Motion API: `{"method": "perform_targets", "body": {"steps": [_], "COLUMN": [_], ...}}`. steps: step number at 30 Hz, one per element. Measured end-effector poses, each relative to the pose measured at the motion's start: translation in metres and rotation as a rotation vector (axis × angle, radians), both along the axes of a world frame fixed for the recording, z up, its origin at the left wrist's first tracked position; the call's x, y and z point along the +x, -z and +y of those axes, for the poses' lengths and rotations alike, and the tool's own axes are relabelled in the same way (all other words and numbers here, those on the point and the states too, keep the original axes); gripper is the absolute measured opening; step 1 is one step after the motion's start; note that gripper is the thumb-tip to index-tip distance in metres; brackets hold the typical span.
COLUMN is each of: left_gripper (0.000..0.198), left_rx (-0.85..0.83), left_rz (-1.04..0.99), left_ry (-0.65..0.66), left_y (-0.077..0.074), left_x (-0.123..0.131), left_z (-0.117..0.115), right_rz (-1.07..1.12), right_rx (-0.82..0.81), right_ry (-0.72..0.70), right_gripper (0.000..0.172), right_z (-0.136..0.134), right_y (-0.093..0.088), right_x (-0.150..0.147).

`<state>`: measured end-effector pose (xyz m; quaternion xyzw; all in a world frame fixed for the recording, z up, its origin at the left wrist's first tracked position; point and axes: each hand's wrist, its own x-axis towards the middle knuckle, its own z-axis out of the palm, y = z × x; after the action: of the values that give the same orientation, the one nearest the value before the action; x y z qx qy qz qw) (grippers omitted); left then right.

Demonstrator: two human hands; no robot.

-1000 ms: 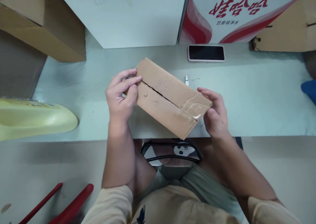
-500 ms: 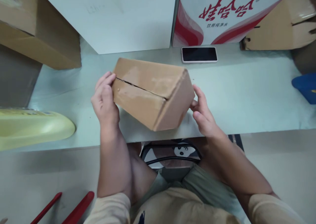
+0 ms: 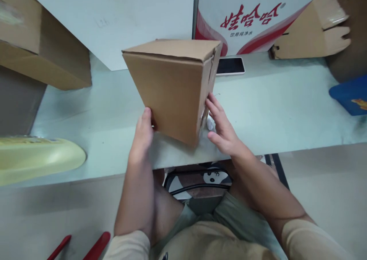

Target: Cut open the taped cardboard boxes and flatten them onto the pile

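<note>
Cardboard box: the brown cardboard box (image 3: 172,96) is in the middle of the frame, tilted, with a broad plain face toward the viewer; whether its lower edge touches the table cannot be told.
Left hand: the left hand (image 3: 143,132) grips the box's lower left edge, thumb on the plain face, fingers mostly hidden behind.
Right hand: the right hand (image 3: 225,134) has its fingertips against the box's right side, with the thumb spread away from it.
Spacing: the two hands are apart, one on either side of the box.
White object: a small white object (image 3: 210,123), partly hidden, between the box and the right hand.
Phone: a dark-screened phone (image 3: 231,66) lies above and right of centre, its left end covered by the box.
Table: a pale table (image 3: 272,111) spans the frame.
Far side: a large white box (image 3: 129,23) at upper centre-left, beside a red-and-white carton (image 3: 243,15).
Edges: a yellow object (image 3: 40,159) at left; a blue object (image 3: 351,96) at right.
</note>
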<state>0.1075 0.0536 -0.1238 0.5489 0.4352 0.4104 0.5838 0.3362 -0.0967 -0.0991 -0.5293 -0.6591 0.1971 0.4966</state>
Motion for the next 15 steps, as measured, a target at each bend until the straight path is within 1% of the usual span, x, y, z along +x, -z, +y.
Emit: {"method": "perform_targets", "body": {"steps": [2,4,6,8,10,12,13,14,15], "left_gripper": [0.073,0.072,0.07,0.071,0.074,0.071,0.066,0.059,0.05], "left_rx": [-0.106,-0.126,-0.146,-0.221,-0.33,-0.416,-0.424,-0.373,-0.274], "left_rz": [-0.021,-0.038,-0.026,0.018,0.079,0.168,0.217,0.245,0.244], "left_ry": [0.001,-0.009,0.035,0.144,0.303,0.439,0.488,0.48,0.419], "left_y": [-0.002,-0.003,-0.004,-0.003,-0.001,0.002,0.003,0.005,0.006], "left_x": [0.003,0.005,0.005,0.001,-0.005,-0.009,-0.01,-0.01,-0.01], "left_z": [-0.002,-0.002,-0.002,-0.003,-0.004,-0.007,-0.007,-0.007,-0.007], "right_rz": [0.015,0.019,0.042,0.076,0.084,0.061,0.051,0.046,0.045], "right_rx": [0.057,0.098,0.111,0.112,0.091,0.047,0.023,0.005,-0.002], "right_ry": [0.003,0.029,0.051,0.064,0.091,0.12,0.125,0.12,0.106], "right_gripper": [0.073,0.07,0.066,0.058,0.051,0.05,0.05,0.049,0.047], "right_z": [-0.001,-0.004,-0.006,-0.008,-0.009,-0.009,-0.009,-0.009,-0.009], "right_y": [-0.004,-0.008,-0.011,-0.014,-0.014,-0.013,-0.011,-0.01,-0.009], "right_x": [-0.006,-0.009,-0.009,-0.007,-0.002,0.002,0.004,0.005,0.005]}}
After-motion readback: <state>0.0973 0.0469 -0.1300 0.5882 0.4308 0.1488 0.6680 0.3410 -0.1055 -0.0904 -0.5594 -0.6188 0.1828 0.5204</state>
